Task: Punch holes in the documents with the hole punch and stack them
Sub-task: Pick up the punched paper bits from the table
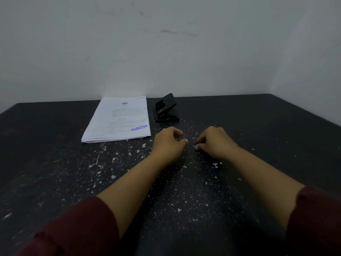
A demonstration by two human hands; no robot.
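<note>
While nothing is gripped, left hand [168, 143] and right hand [214, 142] are rested loosely curled | documents [118, 120] are stacked beside hole punch [166, 109]

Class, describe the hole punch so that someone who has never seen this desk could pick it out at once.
Start at the dark speckled table against the white wall. At its far edge lies a stack of papers; just right of it stands the hole punch, the only black metal thing, its lever raised.

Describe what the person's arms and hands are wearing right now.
Both arms wear dark maroon sleeves, the left sleeve and right sleeve pushed up to leave the forearms bare. The left hand and right hand are bare: no gloves, rings or watch visible.
</note>
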